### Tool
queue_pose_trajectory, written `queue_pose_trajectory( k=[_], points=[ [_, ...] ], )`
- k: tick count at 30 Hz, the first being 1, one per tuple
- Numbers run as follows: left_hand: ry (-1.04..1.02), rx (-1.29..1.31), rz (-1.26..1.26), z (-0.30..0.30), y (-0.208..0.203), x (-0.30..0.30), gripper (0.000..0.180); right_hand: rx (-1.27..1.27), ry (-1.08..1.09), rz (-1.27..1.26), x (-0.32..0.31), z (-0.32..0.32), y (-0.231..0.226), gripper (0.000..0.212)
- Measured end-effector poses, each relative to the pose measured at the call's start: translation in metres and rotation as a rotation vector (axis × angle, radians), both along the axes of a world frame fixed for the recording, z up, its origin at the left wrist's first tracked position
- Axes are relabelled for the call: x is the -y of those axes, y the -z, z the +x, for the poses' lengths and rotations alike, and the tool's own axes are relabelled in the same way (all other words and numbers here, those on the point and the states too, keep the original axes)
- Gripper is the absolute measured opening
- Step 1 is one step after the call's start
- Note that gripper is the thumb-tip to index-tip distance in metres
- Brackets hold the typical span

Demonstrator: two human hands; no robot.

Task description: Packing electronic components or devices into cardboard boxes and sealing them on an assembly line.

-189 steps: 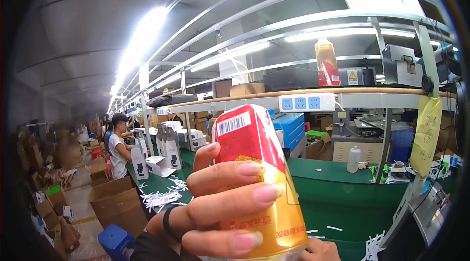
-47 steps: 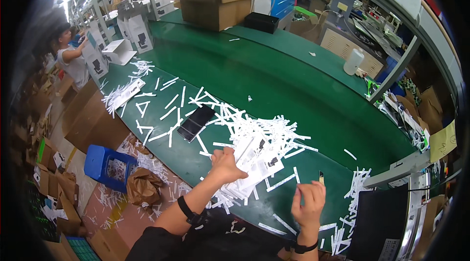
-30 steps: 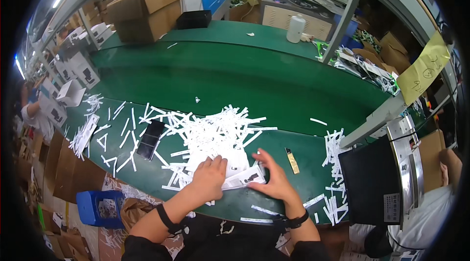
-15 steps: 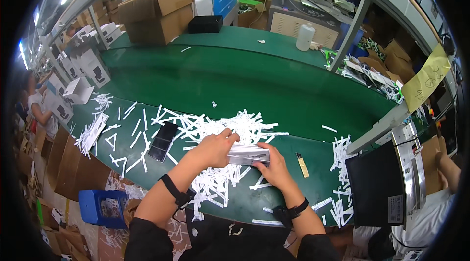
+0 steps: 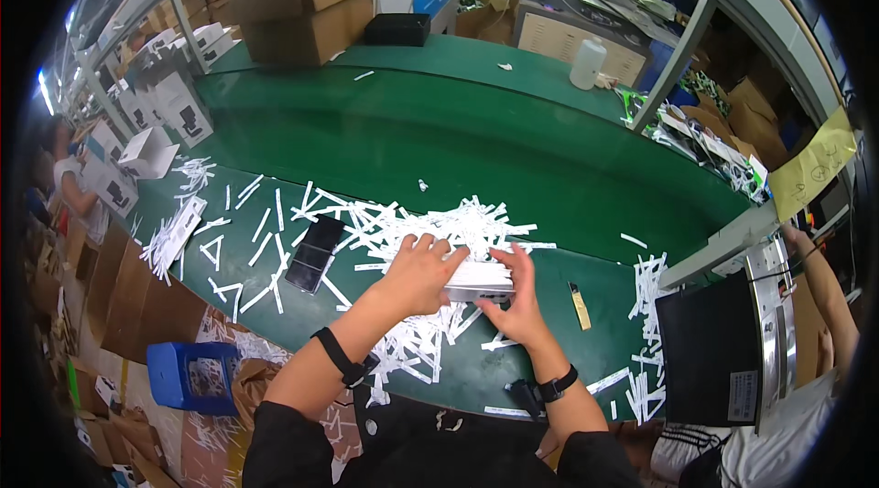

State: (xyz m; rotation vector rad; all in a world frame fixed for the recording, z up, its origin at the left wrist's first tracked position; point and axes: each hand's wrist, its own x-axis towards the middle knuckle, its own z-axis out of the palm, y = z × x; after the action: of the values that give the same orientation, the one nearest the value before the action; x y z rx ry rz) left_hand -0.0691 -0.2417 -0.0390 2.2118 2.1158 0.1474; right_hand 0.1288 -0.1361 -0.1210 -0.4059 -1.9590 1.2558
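A stack of white cardboard sheets (image 5: 480,276) with a grey printed front side lies over the loose white paper strips (image 5: 467,222) on the bench. Its left end is gripped by my left hand (image 5: 419,277), whose fingers curl over the top. My right hand (image 5: 524,303) wraps the right end, thumb along the near side and fingers at the far corner. What my left fingertips touch underneath is hidden. To the left lies a black phone-like slab (image 5: 314,254). A cutter knife with a yellowish handle (image 5: 580,307) is to the right of my right hand.
White strips are scattered across the green bench (image 5: 275,305). Another stack of printed white sheets (image 5: 186,221) lies left. A monitor (image 5: 710,351) stands right, beside another person's arm (image 5: 824,287). Behind are a cardboard box (image 5: 298,16) and a plastic bottle (image 5: 588,64). A blue stool (image 5: 190,383) is below left.
The stack has been lowered and tipped so more of its white top shows. My right fingers have shifted to its far corner. The whole view has swung slightly.
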Motion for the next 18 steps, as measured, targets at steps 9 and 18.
queue_pose_trajectory(
  k=[9,18],
  points=[
    [0.010,0.075,0.355,0.006,0.058,-0.012,0.056,-0.037,0.012,-0.182,-0.001,-0.005,0.027,0.109],
    [0.108,0.051,0.274,0.006,0.049,-0.016,0.054,0.198,0.200,-0.093,0.001,-0.005,0.006,0.086]
  ],
)
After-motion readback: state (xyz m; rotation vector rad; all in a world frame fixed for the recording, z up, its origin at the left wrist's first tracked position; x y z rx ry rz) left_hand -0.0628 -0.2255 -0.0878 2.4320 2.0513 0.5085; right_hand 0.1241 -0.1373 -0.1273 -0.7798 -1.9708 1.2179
